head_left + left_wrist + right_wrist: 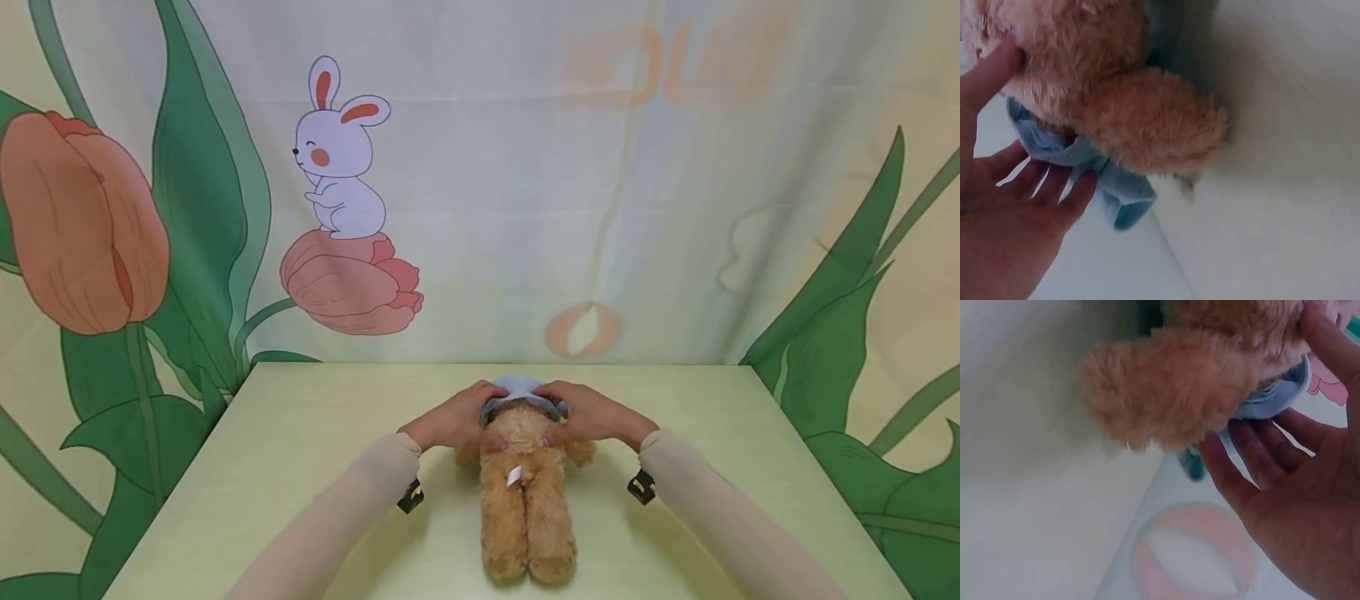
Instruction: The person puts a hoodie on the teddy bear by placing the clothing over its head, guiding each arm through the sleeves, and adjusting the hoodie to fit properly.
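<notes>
A tan plush toy [504,517] lies on the table, its legs toward me. A small light blue garment [517,386] is bunched round its upper end, covering the head. My left hand [462,418] holds the left side of the cloth, fingers beneath its edge and thumb against the fur. On the opposite side my right hand [596,412] grips it likewise. In the left wrist view a sleeve-like end [1125,190] of the garment hangs beyond the fingertips. The toy's furry arms stick out sideways below the cloth. A white tag [513,476] shows on its body.
The pale yellow-green table [330,417] ends at a printed curtain [480,208] with tulips and a rabbit. Black wrist-worn devices [411,497] sit under both forearms.
</notes>
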